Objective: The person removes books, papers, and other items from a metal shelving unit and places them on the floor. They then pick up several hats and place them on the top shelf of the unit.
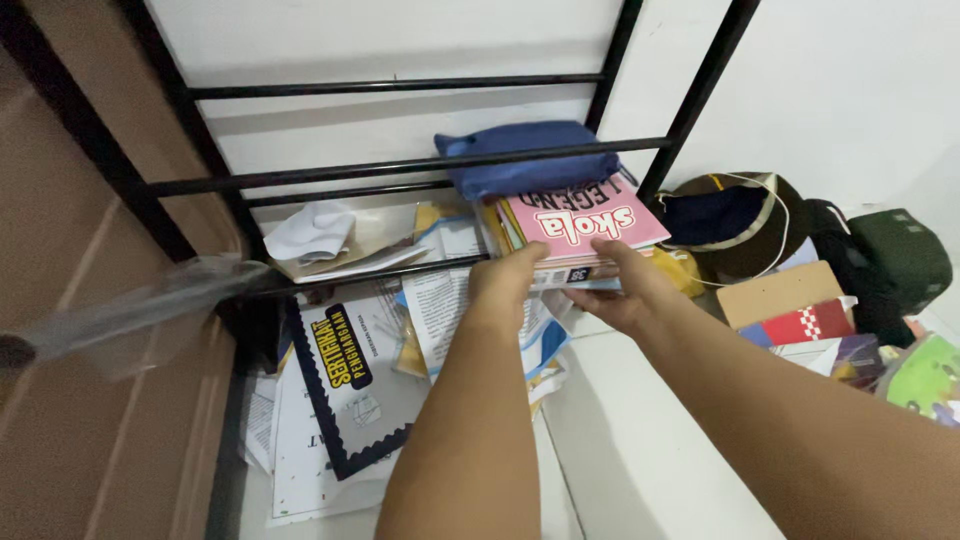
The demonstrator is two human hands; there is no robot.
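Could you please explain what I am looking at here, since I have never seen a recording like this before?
There is no machine here: a person wears a camera on the head, so the single picture looks down along both bare arms. The left hand and the right hand grip the near edge of a stack of books topped by a pink book, resting on the lower level of a black metal rack. A folded blue cloth lies on the stack. Loose papers, among them a certificate with a dark scalloped border, are spread over the white floor below. To the right sit a dark hat and a green bag.
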